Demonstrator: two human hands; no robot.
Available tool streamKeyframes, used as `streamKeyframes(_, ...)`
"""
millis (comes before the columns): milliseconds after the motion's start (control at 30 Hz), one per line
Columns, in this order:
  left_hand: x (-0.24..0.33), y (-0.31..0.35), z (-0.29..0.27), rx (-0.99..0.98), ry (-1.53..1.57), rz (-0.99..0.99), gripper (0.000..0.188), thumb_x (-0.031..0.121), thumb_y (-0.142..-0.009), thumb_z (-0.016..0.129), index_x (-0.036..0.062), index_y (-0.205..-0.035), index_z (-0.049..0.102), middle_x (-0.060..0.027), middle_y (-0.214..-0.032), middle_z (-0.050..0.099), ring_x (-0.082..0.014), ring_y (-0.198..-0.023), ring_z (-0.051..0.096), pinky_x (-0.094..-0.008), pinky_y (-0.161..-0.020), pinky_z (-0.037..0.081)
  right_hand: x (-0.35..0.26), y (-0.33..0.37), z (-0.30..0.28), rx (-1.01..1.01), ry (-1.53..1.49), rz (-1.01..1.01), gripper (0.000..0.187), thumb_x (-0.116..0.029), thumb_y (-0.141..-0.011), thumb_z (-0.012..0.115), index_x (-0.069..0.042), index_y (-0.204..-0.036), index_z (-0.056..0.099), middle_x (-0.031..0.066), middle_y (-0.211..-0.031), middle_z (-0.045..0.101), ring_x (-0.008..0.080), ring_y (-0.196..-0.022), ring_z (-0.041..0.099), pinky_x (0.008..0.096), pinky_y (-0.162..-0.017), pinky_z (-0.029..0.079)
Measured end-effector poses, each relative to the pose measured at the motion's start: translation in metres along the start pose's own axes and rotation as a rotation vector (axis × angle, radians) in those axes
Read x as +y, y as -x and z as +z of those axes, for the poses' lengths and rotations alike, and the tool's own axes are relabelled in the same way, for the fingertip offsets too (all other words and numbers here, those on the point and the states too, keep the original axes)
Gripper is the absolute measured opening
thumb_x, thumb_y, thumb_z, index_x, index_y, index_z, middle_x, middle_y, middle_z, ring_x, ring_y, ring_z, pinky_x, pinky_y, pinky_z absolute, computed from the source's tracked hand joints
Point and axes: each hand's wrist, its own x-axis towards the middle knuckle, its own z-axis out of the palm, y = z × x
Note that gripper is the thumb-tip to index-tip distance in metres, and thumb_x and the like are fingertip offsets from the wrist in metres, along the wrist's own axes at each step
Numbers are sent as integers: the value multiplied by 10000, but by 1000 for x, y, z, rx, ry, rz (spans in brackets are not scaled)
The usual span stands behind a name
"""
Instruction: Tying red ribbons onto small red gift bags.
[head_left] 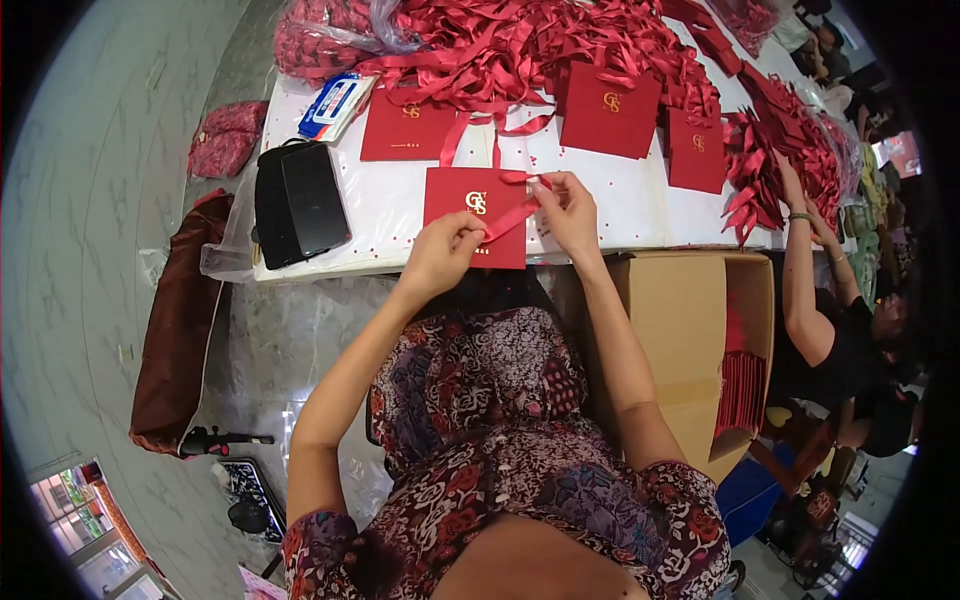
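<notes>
my left hand [440,254] and right hand [571,214] pinch a red ribbon [512,219] over a red card [446,188] on the white table [640,208]. a black phone [313,200] lies to my left, a cardboard box [678,340] to my right, a ribbon heap [540,50] beyond.

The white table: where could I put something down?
On the white table, there's mostly bare room between the black phone and the near red card, and another patch between the right hand and the ribbon pile at right, below two other red cards. The back is crowded with heaped red ribbons.
</notes>
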Motion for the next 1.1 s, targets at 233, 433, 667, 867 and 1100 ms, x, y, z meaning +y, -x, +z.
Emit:
streamKeyframes(233,-6,-15,-13,65,215,-69,131,86,-910,661,-16,-987,631,-19,-758,651,-49,-656,574,-204,-592,467,-44,38,27,-121,393,-707,232,-97,-837,695,-46,-1053,626,132,-978,619,293,-916,614,353,-743,500)
streamKeyframes(433,-5,-12,-15,90,403,-71,187,97,-890,694,-13,-993,583,-39,-749,652,-90,-670,611,-229,-611,494,-33,42,46,-266,312,-467,182,-94,-874,685,-11,-1034,658,120,-908,652,237,-790,646,317,-693,492)
streamKeyframes(667,-23,3,-11,534,-450,257,446,52,-784,721,-30,-1176,524,-214,-1059,551,-378,-999,523,-421,-886,444,-19,42,50,-95,391,-486,129,-128,-864,685,-55,-969,676,112,-890,648,306,-810,650,372,-672,501)
streamKeyframes(867,-13,10,5,342,-260,212,594,62,-766,736,-63,-1267,442,-245,-1155,467,-426,-1080,509,-435,-935,446,-17,41,40,17,491,-451,102,-122,-863,681,-71,-951,696,103,-876,637,303,-809,645,389,-682,505)
streamKeyframes(1100,-14,-29,-10,306,-445,70,543,155,-791,759,-13,-1245,512,-226,-1149,480,-422,-957,603,-441,-787,519,-18,28,49,81,535,-504,99,-132,-848,688,-59,-915,688,107,-869,636,307,-802,641,399,-684,501)
